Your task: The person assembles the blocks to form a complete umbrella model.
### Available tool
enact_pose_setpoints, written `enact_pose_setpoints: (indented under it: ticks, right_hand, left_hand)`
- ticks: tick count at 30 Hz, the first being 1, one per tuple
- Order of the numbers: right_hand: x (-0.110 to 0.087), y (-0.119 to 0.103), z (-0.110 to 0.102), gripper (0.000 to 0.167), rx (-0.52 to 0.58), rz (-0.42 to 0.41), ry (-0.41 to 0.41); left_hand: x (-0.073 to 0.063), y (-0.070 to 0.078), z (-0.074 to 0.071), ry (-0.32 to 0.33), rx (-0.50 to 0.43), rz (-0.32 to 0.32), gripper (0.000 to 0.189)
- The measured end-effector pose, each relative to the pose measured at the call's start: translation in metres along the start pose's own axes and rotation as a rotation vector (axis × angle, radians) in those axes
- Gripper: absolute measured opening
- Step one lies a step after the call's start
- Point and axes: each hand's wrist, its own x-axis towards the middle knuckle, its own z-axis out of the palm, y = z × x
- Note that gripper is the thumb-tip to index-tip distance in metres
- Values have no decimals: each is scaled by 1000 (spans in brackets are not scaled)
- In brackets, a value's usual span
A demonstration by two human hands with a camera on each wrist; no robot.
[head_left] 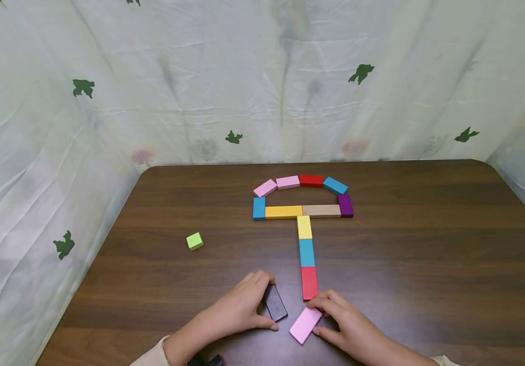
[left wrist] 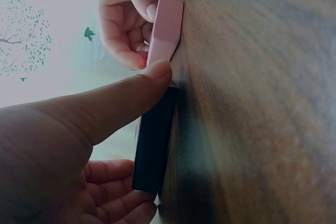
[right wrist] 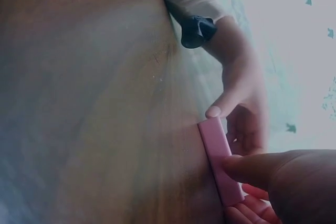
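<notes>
Near the front of the table, my left hand point(head_left: 247, 303) holds a black block point(head_left: 276, 303) between thumb and fingers. In the left wrist view the black block point(left wrist: 154, 140) lies flat against the wood under the thumb. Just to its right, my right hand point(head_left: 345, 323) pinches a pink block point(head_left: 305, 324), which lies slantwise. The right wrist view has the thumb on the side of this pink block point(right wrist: 218, 156). A red block point(head_left: 309, 283) sits just beyond the pink one, at the near end of a straight column with a blue block point(head_left: 307, 252) and a yellow block point(head_left: 304, 227).
Above the column, several blocks form a closed dome, with an orange-yellow block point(head_left: 283, 212) and a tan block point(head_left: 321, 211) as its base and a purple block point(head_left: 346, 205) at right. A lime-green block point(head_left: 194, 241) stands alone at left. A patterned curtain point(head_left: 262, 91) hangs behind the table.
</notes>
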Motion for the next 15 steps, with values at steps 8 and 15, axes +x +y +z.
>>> enact_pose_setpoints:
  ticks: [8, 15]
  right_hand:
    - [1, 1, 3, 38, -8, -12, 56]
    - [1, 3, 4, 37, -9, -22, 85]
  left_hand:
    - [0, -1, 0, -2, 0, -1, 68]
    - [1, -1, 1, -9, 3, -1, 68]
